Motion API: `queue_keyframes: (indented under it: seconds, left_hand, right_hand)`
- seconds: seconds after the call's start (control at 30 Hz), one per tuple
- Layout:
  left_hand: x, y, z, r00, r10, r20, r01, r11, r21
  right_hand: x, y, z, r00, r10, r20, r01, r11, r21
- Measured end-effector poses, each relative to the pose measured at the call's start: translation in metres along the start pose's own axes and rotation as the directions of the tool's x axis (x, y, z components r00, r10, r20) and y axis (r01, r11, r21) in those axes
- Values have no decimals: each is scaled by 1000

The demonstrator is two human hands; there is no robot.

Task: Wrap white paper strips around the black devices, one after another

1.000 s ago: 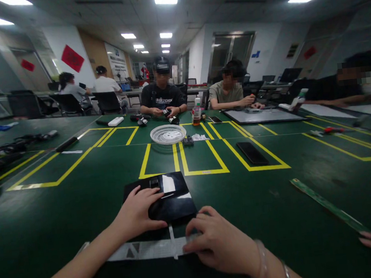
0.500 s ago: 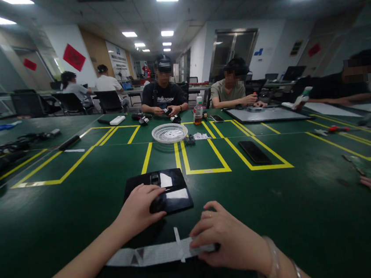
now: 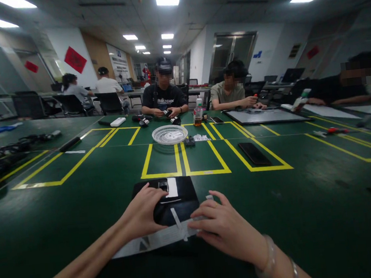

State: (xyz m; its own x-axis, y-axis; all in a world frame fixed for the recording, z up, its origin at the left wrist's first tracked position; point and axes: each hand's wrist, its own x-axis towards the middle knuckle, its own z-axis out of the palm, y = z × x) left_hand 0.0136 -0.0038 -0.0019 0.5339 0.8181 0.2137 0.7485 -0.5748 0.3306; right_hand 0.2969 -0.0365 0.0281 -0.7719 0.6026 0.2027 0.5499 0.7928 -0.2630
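Note:
A flat, glossy black device [image 3: 186,194] lies on the table right in front of me, with ceiling light mirrored on its surface. My left hand [image 3: 144,209] grips it from the left, fingers over the top and thumb at the near side. Along its near edge runs a long white strip [image 3: 159,239] with faint print and dark triangular marks. My right hand [image 3: 221,228] pinches the strip's right end; the fingertips partly hide it. A narrow white tab [image 3: 178,223] crosses the strip and reaches onto the device.
Ahead stands a white slotted basket [image 3: 169,135], beside a small black part [image 3: 190,141]. A dark phone-like slab [image 3: 254,154] lies within yellow tape lines. Farther back are a bottle [image 3: 198,113] and a large board [image 3: 265,115]. Co-workers sit across the table; cables [image 3: 23,145] lie left.
The black device has shifted right and toward me under my left hand. My right hand has brought the white strip up and away from me, against the device's near edge.

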Motion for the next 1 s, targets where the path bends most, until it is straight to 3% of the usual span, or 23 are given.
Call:
queue_keyframes:
  seconds: [0.27,0.47,0.6,0.73,1.0]
  left_hand:
    - [-7,28,7,998,9,62,-6,999,-47]
    - [-11,25,7,998,6,69,-4,1000,-22]
    - [-11,16,-10,994,-22,105,28,998,-56]
    - [-11,11,-26,973,-82,214,101,992,-79]
    - [-7,17,-13,966,-139,218,120,988,98]
  right_hand:
    - [-1,3,3,1000,15,11,-15,999,39]
    - [1,3,2,998,29,48,-32,998,57]
    - [1,5,2,998,69,-9,-69,997,25]
    - [1,8,6,993,107,-41,-109,993,-50]
    - [4,6,14,991,124,43,-117,982,-150]
